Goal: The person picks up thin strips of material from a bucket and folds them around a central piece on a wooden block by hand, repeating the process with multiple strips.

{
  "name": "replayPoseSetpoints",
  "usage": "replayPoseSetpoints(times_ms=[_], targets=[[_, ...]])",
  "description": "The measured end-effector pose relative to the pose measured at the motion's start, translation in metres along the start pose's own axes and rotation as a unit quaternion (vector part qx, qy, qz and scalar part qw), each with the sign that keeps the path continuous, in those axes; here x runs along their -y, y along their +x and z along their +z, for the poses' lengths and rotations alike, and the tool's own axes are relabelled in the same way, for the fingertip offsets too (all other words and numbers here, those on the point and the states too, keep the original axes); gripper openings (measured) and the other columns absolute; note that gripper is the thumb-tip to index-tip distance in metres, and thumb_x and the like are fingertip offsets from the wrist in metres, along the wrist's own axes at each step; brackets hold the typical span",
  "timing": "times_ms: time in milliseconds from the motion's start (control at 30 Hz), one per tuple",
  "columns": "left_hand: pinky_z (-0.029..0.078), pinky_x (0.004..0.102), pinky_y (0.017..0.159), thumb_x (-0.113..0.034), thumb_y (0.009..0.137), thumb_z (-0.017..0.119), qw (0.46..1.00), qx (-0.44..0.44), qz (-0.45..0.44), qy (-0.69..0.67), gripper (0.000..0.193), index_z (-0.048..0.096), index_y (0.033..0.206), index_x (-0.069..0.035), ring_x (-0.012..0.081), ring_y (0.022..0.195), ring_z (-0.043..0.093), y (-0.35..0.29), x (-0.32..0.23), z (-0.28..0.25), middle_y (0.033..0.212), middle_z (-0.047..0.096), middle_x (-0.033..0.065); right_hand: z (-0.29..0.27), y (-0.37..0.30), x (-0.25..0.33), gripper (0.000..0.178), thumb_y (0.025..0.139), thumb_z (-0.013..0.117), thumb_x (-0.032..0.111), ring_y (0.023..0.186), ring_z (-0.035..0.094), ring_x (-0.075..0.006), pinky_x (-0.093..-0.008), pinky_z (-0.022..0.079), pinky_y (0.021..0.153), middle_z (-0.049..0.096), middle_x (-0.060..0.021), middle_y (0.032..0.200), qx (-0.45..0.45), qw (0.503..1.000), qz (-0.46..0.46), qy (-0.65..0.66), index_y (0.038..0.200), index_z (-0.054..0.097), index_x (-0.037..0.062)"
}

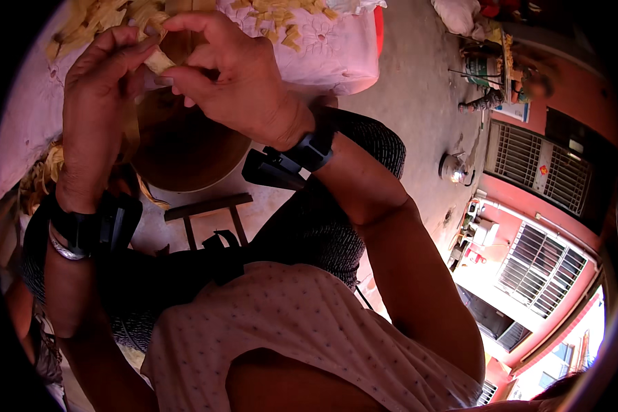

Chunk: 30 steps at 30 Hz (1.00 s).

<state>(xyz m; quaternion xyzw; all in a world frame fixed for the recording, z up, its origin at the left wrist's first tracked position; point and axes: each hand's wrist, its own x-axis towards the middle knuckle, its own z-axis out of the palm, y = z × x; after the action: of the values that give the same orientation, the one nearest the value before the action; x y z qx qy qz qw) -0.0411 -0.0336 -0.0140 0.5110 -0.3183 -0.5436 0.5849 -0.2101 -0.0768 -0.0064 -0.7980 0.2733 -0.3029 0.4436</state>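
A pale yellow folded strip [159, 60], which looks like dried leaf or husk, is held between my two hands above a table with a pink cloth. My left hand [96, 86] pinches its upper end between thumb and fingers. My right hand [237, 75] grips its lower end, thumb below and index finger curved above. Loose yellowish strips [82, 33] lie in a heap beyond my left hand. Small folded pieces [285, 19] of similar colour are spread on the pink cloth [329, 58]. Dark bands are strapped on both wrists.
Below my hands stands a wide brown basin [185, 175], with more strips [51, 165] to its left. A small wooden frame [209, 207] is near my knees. On the concrete floor [405, 89] at right stands a kettle [453, 167]. Another person [484, 101] is farther off.
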Motion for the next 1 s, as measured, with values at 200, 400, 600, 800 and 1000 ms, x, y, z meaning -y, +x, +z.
replayPoseSetpoints(times_ms=[200, 400, 600, 800, 1000], targets=[[0.036, 0.0245, 0.069, -0.004, 0.077, 0.054, 0.970, 0.034, -0.089, -0.223, 0.017, 0.056, 0.094, -0.001, 0.0118, 0.077, 0.046, 0.000, -0.005, 0.006, 0.089, 0.055, 0.0021, -0.011, 0.009, -0.004, 0.007, 0.078, 0.059, -0.001, 0.056, 0.057, -0.0069, -0.0182, 0.045, 0.048, 0.062, -0.0051, 0.068, -0.032, 0.955, 0.132, 0.265, 0.085, 0.061, -0.0012], [0.035, 0.0231, 0.067, -0.006, 0.069, 0.056, 0.973, 0.133, -0.139, -0.125, 0.009, 0.055, 0.078, -0.005, 0.0111, 0.073, 0.046, 0.000, 0.002, -0.002, 0.079, 0.053, 0.0009, -0.016, 0.013, -0.012, 0.011, 0.076, 0.057, -0.003, 0.058, 0.057, -0.0074, -0.0186, 0.046, 0.051, 0.062, -0.0053, 0.070, 0.027, 0.947, 0.176, 0.268, 0.085, 0.062, -0.0018], [0.038, 0.0237, 0.061, -0.009, 0.070, 0.056, 0.986, 0.070, -0.151, -0.002, 0.008, 0.054, 0.076, -0.005, 0.0093, 0.067, 0.048, -0.007, 0.002, 0.003, 0.074, 0.054, 0.0004, -0.006, 0.005, -0.010, 0.024, 0.073, 0.055, -0.003, 0.068, 0.059, -0.0094, -0.0219, 0.047, 0.059, 0.062, -0.0072, 0.077, 0.034, 0.991, 0.057, 0.120, 0.097, 0.055, -0.0016], [0.038, 0.0211, 0.056, -0.004, 0.073, 0.060, 0.996, 0.027, -0.087, -0.005, 0.009, 0.056, 0.081, -0.002, 0.0094, 0.058, 0.048, -0.014, 0.003, 0.015, 0.072, 0.055, 0.0020, -0.002, 0.005, -0.005, 0.030, 0.071, 0.055, -0.006, 0.075, 0.060, -0.0104, -0.0215, 0.046, 0.060, 0.060, -0.0092, 0.080, -0.017, 0.999, 0.017, 0.032, 0.100, 0.048, 0.0004], [0.037, 0.0208, 0.057, 0.000, 0.074, 0.059, 0.997, -0.018, -0.054, -0.059, 0.016, 0.059, 0.091, 0.003, 0.0093, 0.059, 0.048, -0.009, 0.008, 0.009, 0.071, 0.056, 0.0028, -0.001, 0.008, -0.002, 0.027, 0.070, 0.057, -0.007, 0.071, 0.061, -0.0117, -0.0222, 0.047, 0.058, 0.062, -0.0102, 0.079, -0.051, 0.998, 0.037, 0.020, 0.096, 0.049, -0.0014]])
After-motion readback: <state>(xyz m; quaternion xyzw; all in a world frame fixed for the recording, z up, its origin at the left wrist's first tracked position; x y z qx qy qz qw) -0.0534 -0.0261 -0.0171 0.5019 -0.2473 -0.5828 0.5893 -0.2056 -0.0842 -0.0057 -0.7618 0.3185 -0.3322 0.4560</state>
